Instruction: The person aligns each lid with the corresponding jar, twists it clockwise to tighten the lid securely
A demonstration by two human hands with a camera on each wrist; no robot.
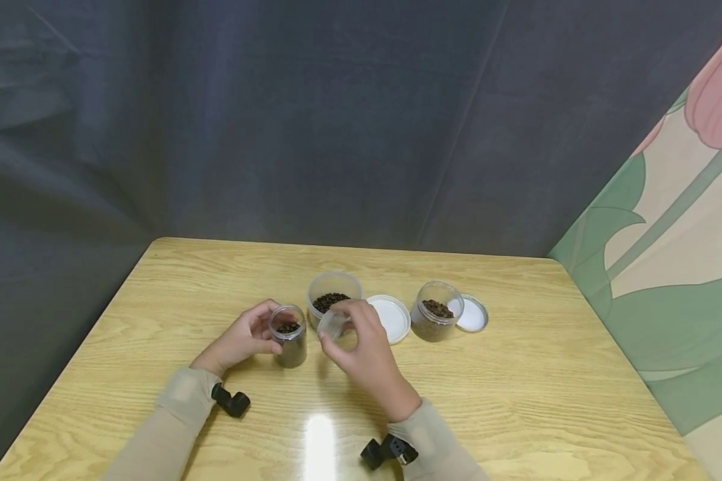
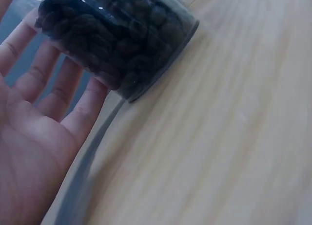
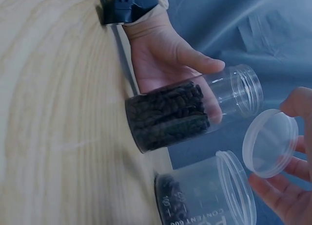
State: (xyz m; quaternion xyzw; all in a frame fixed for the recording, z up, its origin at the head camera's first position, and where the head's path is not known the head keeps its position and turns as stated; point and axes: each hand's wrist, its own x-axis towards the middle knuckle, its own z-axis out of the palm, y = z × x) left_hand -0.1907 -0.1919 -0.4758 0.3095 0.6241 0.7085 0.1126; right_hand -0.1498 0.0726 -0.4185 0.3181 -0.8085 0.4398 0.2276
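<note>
1. The step in hand is judged to be the bringing together of the clear lid (image 3: 269, 142) and the small jar (image 1: 289, 343). It would be done well if the lid is kept level, centred over the jar's open mouth and lowered squarely before any turning, so that the threads are not crossed.
2. The jar should be held firmly upright on the table (image 1: 517, 374) meanwhile, since it is nearly full of dark beans and a tilt could spill them.
3. The left hand (image 1: 241, 337) is seen partly closed: the thumb and fingers are curled round the side of the small jar, which stands directly between the two hands. In the left wrist view the fingers (image 2: 58, 84) are seen lying along the jar's wall, with its base on the wood.
4. The right hand (image 1: 364, 347) is seen loosely closed on the clear lid, which is pinched at its rim by the fingertips (image 3: 292, 105) and held just beside the small jar's mouth, not yet on it.
5. Just beyond the right hand a wider tub (image 1: 333, 298) with beans is found, open, close behind the lid.
6. Farther to the right of that hand a white lid (image 1: 391, 317), a second open jar (image 1: 437, 319) and another lid (image 1: 472, 314) are laid out on the table.
</note>
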